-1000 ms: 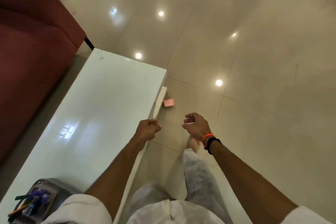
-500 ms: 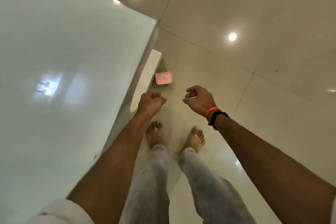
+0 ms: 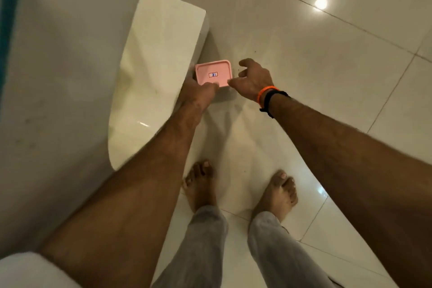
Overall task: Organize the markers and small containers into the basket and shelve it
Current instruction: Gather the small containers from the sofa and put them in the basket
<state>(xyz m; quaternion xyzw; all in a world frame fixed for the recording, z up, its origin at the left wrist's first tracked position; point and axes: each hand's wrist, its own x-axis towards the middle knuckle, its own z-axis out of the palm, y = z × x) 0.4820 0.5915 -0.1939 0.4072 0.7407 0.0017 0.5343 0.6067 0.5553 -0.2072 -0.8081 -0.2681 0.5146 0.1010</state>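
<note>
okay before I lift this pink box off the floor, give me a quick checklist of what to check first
1. Left hand on the pink container: ok, fingers on its near edge.
2. Right hand gripping: not ok, open just beside it.
3. Lid seated: ok, looks flat and closed.
4. Clear of the table base: cannot tell, its left edge sits right beside it.
5. Feet clear: ok, well back.
6. Basket in reach: cannot tell, out of view.
</note>
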